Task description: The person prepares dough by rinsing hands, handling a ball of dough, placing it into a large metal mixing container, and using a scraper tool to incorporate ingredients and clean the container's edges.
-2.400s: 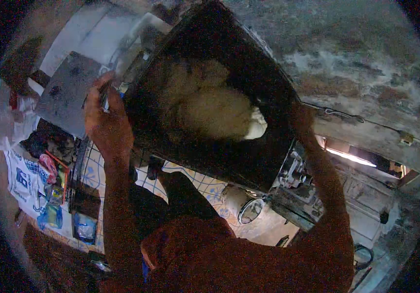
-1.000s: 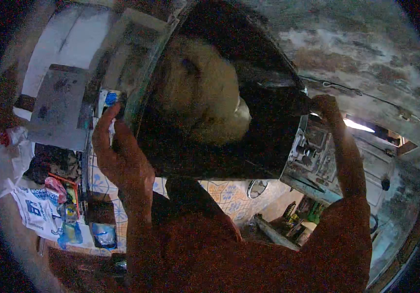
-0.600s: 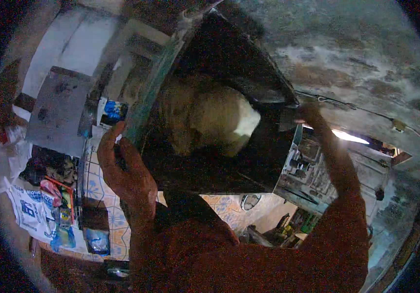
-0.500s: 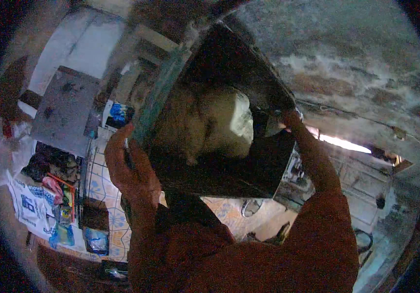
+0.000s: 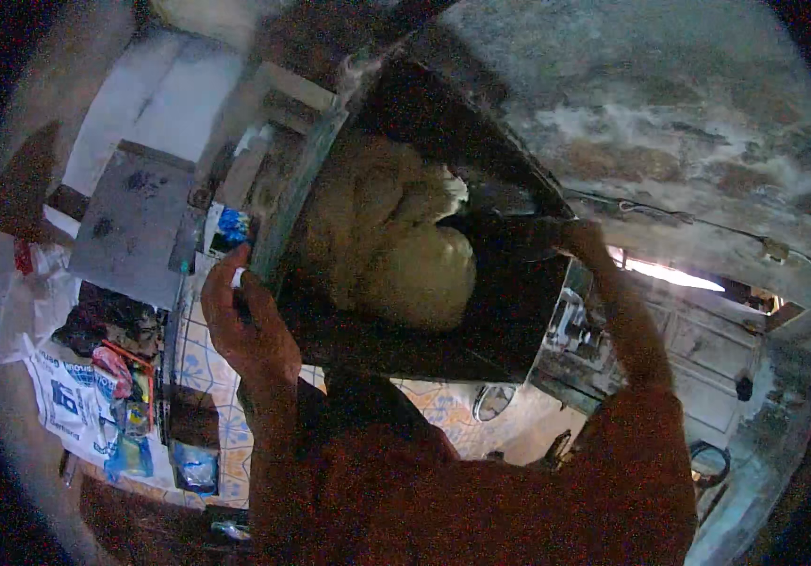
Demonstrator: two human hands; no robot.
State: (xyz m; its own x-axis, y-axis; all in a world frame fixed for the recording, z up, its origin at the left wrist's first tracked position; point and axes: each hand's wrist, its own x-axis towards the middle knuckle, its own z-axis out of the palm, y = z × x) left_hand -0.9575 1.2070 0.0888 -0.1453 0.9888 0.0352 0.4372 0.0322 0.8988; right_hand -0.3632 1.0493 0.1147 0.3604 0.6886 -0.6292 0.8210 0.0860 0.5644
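A large dark metal pan (image 5: 481,311) is held up close in front of the person, tipped so that its open side faces the camera and its floor slopes away. Inside it a pale lump of dough (image 5: 396,250) lies against the floor of the pan, nearer the pan's left rim than its right. The pan's long axis runs from upper left to lower right, and the two hands sit at opposite ends of it. The left hand (image 5: 247,325) is at the pan's left rim, fingers curled around the edge and gripping it, with a small white scrap pinched near the fingertips. The right hand (image 5: 583,243) is at the pan's right rim, higher than the left; it appears wrapped over the edge, though shadow hides the fingers, so the exact grip cannot be told. The dough is clearly nearer the left hand, well apart from the right. Both forearms in reddish sleeves (image 5: 481,491) rise from below the pan. Behind the pan's left rim and lower, a table (image 5: 189,363) with a patterned cloth carries coloured packets (image 5: 127,377) and a printed sheet (image 5: 66,406); above it leans a grey board (image 5: 132,222). To the right of the pan a rough, stained wall (image 5: 688,141) fills the view, with a bright slit of light (image 5: 670,275) just beyond the right hand.
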